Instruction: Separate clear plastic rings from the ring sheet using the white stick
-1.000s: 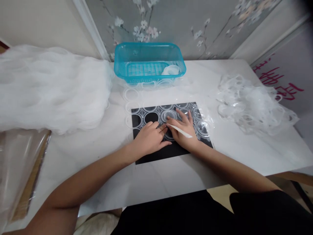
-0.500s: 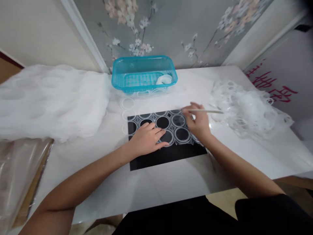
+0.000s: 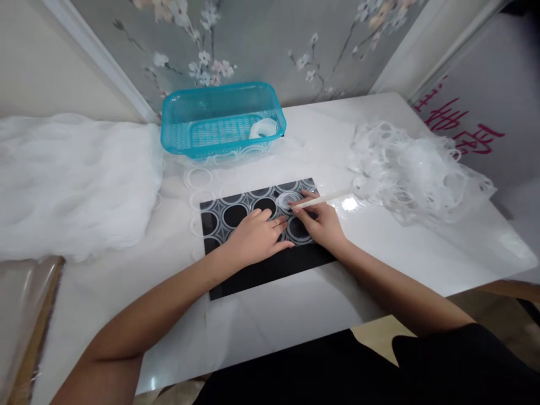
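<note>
- Head view: my right hand (image 3: 323, 225) pinches a slim white stick (image 3: 327, 198) between thumb and fingers. The pinched end is by my fingertips, and the rest slants up and away to the right, past the back of my hand.
- My left hand (image 3: 258, 239) lies palm down and grasps nothing. Its fingers are spread and slightly bent, resting on the patterned sheet (image 3: 247, 199).
- The patterned sheet lies on the black mat (image 3: 257, 273), under my left fingers and beneath my right hand. Its left part reaches past the mat onto the white table (image 3: 379, 242).
- A round clear piece (image 3: 288, 200) sits just beyond the pinched end of the stick, at my right fingertips. I cannot tell whether it is loose from the sheet.
- The sheet is see-through, with rows of pale double rings and small pointed shapes between them. Black shows through many rings; the round piece looks whiter and glossier.
- The stick is plain, straight and narrow.
- Beyond my hands stands a blue basket (image 3: 230, 147) with a white ring (image 3: 264, 128) inside.
- A thick white stack (image 3: 76, 180) lies to my left, and a tangled heap of clear ringed film (image 3: 413, 169) lies to my right.
</note>
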`<action>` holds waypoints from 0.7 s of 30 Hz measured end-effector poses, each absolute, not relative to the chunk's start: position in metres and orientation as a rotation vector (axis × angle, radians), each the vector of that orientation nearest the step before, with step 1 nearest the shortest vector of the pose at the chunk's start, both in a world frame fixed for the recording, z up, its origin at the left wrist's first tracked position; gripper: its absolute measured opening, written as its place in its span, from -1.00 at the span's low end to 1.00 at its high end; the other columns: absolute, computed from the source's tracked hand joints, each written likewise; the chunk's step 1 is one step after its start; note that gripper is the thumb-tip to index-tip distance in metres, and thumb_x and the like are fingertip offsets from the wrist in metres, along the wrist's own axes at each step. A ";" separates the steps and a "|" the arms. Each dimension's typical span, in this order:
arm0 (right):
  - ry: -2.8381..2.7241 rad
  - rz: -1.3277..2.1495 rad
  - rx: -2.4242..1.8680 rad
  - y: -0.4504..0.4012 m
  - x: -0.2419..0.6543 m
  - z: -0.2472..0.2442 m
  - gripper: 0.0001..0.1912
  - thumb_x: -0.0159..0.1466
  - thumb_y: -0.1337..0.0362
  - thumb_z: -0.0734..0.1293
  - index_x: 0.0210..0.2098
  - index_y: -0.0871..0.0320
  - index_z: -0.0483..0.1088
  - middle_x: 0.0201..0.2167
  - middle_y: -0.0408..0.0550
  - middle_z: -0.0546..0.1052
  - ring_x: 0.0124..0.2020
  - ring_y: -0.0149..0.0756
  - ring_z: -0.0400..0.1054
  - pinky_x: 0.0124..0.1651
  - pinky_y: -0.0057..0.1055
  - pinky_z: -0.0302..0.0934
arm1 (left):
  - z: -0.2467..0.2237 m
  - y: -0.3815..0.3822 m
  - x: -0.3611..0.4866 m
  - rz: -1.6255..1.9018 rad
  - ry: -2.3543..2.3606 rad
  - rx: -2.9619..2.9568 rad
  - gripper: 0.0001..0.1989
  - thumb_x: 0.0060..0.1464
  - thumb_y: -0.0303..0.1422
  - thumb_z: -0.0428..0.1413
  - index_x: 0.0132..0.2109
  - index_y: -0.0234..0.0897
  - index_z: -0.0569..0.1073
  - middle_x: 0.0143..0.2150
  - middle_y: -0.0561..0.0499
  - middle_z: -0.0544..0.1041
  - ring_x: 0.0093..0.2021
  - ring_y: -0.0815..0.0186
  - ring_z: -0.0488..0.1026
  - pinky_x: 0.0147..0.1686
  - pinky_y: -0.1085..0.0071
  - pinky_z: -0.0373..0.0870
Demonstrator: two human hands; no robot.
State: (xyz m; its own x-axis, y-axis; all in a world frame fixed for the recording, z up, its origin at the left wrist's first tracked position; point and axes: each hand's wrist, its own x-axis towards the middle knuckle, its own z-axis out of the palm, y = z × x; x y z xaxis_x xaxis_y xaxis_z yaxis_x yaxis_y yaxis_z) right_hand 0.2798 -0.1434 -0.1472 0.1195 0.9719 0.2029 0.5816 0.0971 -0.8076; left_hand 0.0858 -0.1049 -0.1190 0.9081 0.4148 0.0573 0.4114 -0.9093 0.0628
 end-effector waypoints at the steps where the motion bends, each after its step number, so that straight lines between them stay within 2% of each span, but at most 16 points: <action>1: -1.558 0.606 -1.579 -0.144 0.280 -0.148 -0.80 0.26 0.19 0.29 -0.28 0.07 0.55 -0.22 -0.06 0.62 0.17 -0.02 0.27 0.19 -0.01 0.15 | -0.119 -0.105 0.086 0.106 0.657 3.019 -0.47 0.24 -0.03 -0.09 0.08 -0.36 0.46 0.09 -0.02 0.49 -0.10 0.19 0.30 -0.17 0.28 0.14; 21: -1.660 0.529 -1.522 -0.145 0.280 -0.151 -0.81 0.27 0.21 0.27 -0.32 0.06 0.53 -0.22 -0.10 0.61 0.17 -0.07 0.28 0.24 -0.04 0.10 | -0.121 -0.107 0.087 0.098 0.708 2.961 -0.50 0.25 -0.06 -0.08 0.10 -0.32 0.44 0.10 -0.05 0.48 -0.10 0.18 0.32 -0.19 0.27 0.17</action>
State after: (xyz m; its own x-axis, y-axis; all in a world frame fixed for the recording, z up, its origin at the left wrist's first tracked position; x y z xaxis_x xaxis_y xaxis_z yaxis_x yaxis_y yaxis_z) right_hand 0.2799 -0.1453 -0.1515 0.0495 0.9597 0.2767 0.6230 0.1869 -0.7596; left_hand 0.0869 -0.1071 -0.1208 0.8901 0.4540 0.0403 0.4479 -0.8876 0.1077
